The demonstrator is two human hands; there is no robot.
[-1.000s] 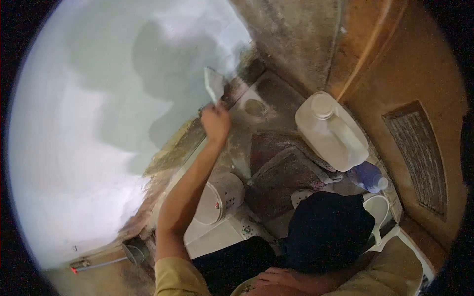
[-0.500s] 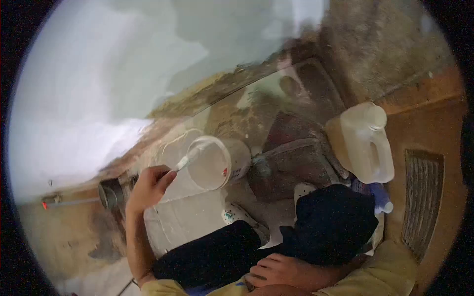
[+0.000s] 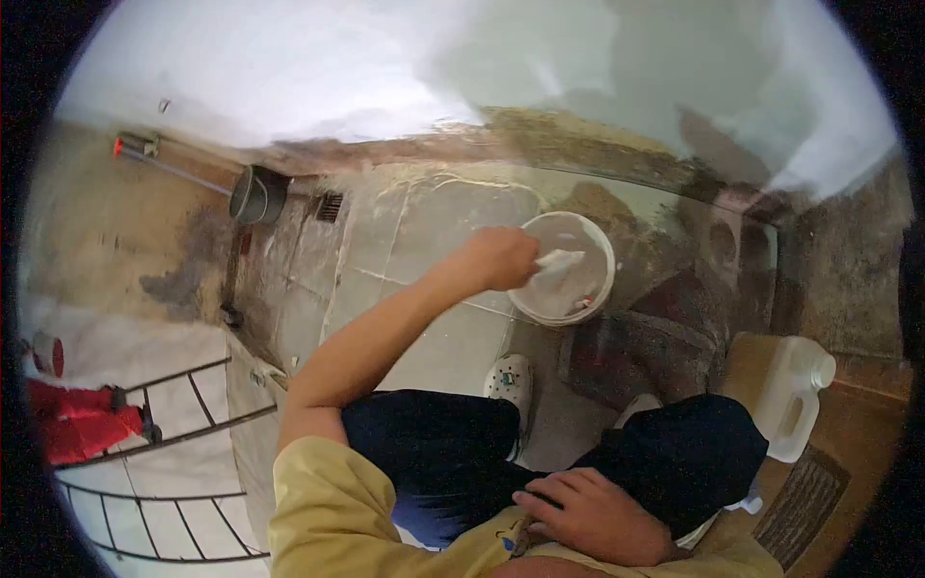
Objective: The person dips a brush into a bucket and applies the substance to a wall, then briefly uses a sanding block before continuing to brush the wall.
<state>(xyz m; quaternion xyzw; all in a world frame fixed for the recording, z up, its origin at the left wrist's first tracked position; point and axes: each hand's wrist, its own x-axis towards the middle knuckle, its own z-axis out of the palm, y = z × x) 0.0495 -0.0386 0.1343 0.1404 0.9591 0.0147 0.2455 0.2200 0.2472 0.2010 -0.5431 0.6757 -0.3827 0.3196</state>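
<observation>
A whitish paintbrush (image 3: 559, 260) is gripped in my left hand (image 3: 503, 258), its bristle end over the mouth of a white bucket (image 3: 609, 258). Whether the bristles touch what is inside cannot be made out. Greyish-white matter coats the bucket's inside, and a small red spot shows near its lower right rim. My right hand (image 3: 602, 515) rests on my lap, holding nothing, fingers loosely spread.
A translucent jug (image 3: 798, 385) stands to my right by a floor grating (image 3: 805, 506). At the far left are a dark bucket (image 3: 258, 195), black metal ladders (image 3: 183, 496) and red cloth (image 3: 82, 424). Beyond the bucket, a patchy white wall (image 3: 385, 77) rises.
My view has swung left, bringing the ladders and red cloth in. My left hand, still holding the paintbrush, has come to the bucket's rim. My right hand stays on my lap.
</observation>
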